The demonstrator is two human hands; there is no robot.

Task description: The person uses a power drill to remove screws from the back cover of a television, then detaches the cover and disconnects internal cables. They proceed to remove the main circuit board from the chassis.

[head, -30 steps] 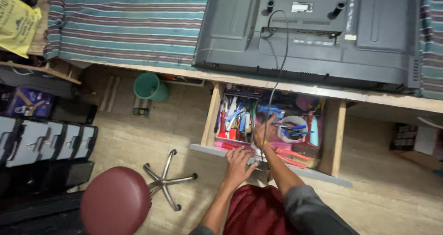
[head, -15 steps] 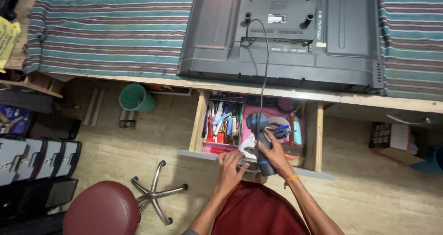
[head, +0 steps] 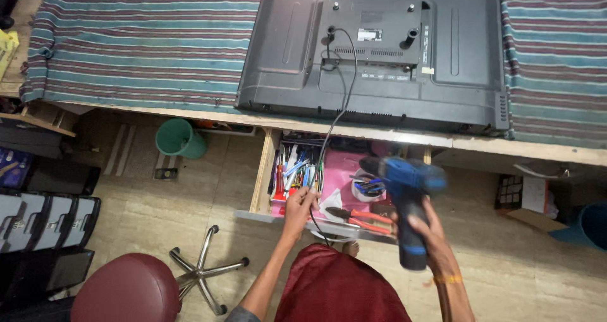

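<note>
Over the open drawer [head: 259, 189], right hand [head: 422, 224] grips a raised drill [head: 404, 189].

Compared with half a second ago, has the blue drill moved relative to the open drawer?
Yes. The blue drill in the right hand has come out of the open drawer toward the person; its grip now hangs past the drawer's front edge.
</note>
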